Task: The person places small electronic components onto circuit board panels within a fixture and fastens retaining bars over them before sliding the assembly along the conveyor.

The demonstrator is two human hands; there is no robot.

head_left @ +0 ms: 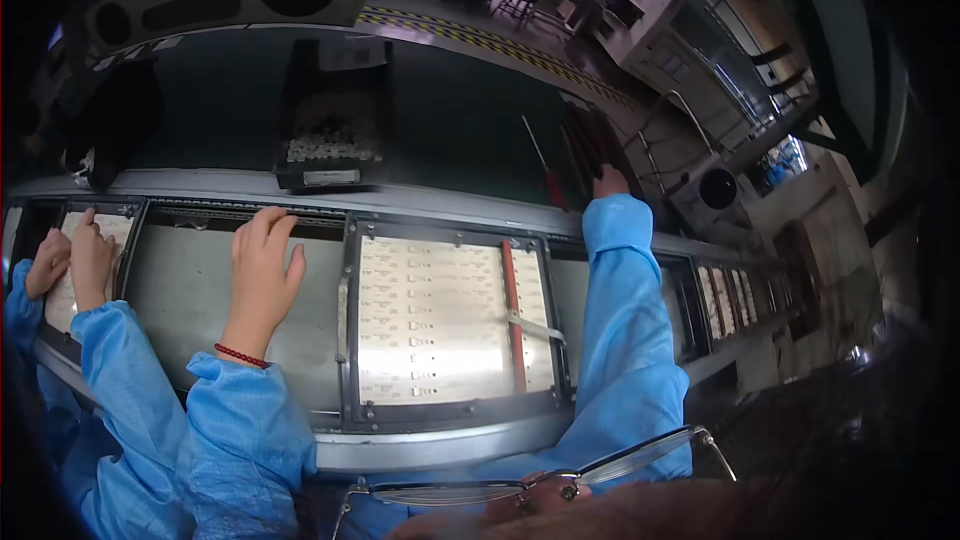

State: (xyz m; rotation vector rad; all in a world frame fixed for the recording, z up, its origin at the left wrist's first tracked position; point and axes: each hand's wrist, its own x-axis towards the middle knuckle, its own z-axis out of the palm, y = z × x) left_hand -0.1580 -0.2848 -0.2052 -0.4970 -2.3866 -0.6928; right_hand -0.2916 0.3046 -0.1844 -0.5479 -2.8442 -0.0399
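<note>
My left hand [262, 275], a red bead bracelet at its wrist, hovers above a grey plate on the line with thumb and fingers apart, holding nothing. Right of it lies a dark frame [350, 340] around a white panel of circuit boards [430, 315]. A red strip [514, 320] crosses the panel, with a pale clip [535, 327] over it. My right hand [610, 183] reaches past the far rail to a stack of dark flat pieces [592, 140]. Its fingers look curled against them; what they hold is hidden.
A co-worker's hands [92, 260] rest on another framed panel [60, 290] at far left. Beyond the rail, a dark bin [330, 130] of small white parts and a red-handled screwdriver [552, 185] lie on the green surface. More panels [730, 298] stand at right.
</note>
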